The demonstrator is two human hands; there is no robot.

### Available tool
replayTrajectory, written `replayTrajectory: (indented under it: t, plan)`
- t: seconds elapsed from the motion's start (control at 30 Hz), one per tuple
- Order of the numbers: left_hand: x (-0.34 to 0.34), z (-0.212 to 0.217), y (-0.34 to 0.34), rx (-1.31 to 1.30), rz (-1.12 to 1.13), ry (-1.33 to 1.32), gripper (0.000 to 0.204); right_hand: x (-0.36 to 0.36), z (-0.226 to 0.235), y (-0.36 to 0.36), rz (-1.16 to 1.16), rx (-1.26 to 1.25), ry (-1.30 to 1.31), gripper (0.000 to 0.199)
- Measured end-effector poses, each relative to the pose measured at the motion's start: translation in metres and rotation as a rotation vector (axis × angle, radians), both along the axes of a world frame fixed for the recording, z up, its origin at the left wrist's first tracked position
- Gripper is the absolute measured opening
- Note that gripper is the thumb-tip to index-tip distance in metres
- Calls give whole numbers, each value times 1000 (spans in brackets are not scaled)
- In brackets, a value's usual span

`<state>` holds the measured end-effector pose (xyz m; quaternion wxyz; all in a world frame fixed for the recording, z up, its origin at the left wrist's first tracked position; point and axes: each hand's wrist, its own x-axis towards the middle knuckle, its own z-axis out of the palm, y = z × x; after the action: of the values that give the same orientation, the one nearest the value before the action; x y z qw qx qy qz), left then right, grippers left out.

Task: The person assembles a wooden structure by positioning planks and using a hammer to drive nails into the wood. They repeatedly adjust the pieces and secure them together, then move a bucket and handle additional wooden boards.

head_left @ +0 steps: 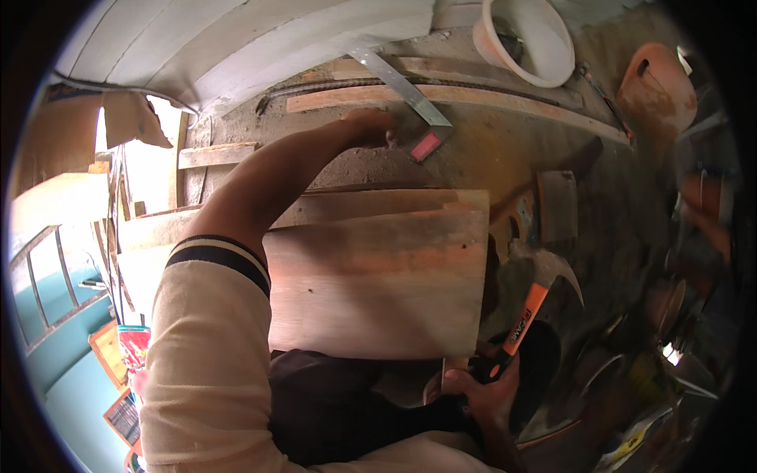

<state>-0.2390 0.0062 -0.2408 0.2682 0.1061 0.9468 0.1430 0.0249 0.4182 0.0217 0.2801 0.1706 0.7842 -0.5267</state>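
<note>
My left hand reaches out over the dirty ground beyond the board, its fingers partly in shadow and looking apart with nothing visible in them. Just to its right lies a carpenter's square with a long metal blade and a red-faced handle. Close to my body, my right hand is closed round the lower grip of a claw hammer. The hammer has an orange and black handle, and its head points away from me. A pale wooden board lies in front of me, left of the hammer.
Long wooden strips lie on the ground at the far side. A white bucket and an orange-pink plastic piece stand at the far right. A wood block sits right of the board. Blurred clutter fills the right edge.
</note>
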Motion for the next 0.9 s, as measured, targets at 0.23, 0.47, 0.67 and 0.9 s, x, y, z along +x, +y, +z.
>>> replayTrajectory:
  t: [0.23,0.47,0.67,0.9]
  plan:
    - [6,-24,3,-26,101,-7,19,13,-20,9,-87,-102,-17,75]
    - [-19,-11,-32,-138,-89,-9,22,13,-24,11,-38,-72,11,73]
    - [-12,171,-60,524,301,295,27,8,-24,14,-1,-85,90,68]
    - [148,294,61,955,510,587,15,14,-28,21,71,-184,271,48]
